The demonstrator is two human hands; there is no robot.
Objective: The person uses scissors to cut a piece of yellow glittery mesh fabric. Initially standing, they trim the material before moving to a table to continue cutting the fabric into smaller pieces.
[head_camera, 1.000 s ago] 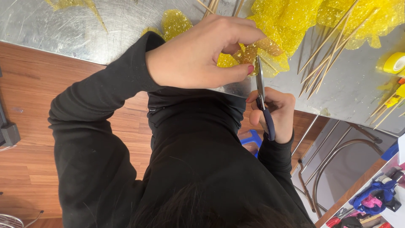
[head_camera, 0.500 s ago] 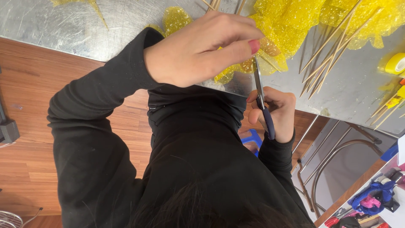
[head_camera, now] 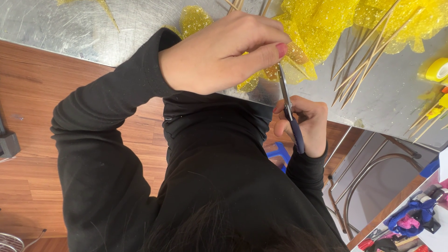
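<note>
While the right hand (head_camera: 305, 123) grips the dark-handled scissors (head_camera: 289, 109), fingers curled tight around the handles at the metal table's (head_camera: 93, 28) edge, the left hand (head_camera: 224, 53) pinches a piece of yellow mesh (head_camera: 289, 60) just above the blades; wooden sticks (head_camera: 364, 56) lie beyond.

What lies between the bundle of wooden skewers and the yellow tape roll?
Bare scratched metal tabletop separates wooden skewers from yellow tape roll, head view.
</note>
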